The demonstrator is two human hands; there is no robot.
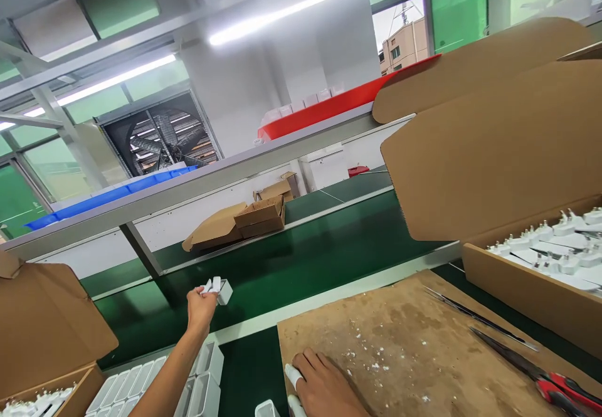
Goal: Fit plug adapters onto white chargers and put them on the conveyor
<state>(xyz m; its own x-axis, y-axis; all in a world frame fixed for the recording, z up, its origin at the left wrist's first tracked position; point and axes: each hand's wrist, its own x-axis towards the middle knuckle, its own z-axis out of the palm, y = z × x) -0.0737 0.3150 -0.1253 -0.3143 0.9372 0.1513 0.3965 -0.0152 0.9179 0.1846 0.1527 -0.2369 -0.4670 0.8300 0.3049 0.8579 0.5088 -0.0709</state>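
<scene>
My left hand [200, 307] is stretched out over the green conveyor belt [301, 260] and grips a small white plug adapter [219, 290] at its fingertips. My right hand [324, 384] rests flat on the near left corner of a worn brown board [404, 335], fingers together; a white wrap covers one fingertip. Below my left forearm lies a white tray [202, 379] of white adapters. A small white part [266, 409] sits at the bottom edge beside my right hand.
An open carton [531, 291] of white plugs stands at the right, its flaps raised. Scissors with red handles [540, 376] and thin tweezers [475, 316] lie on the board. Another carton [47, 342] is at the left. Small cardboard boxes [244, 219] sit across the belt.
</scene>
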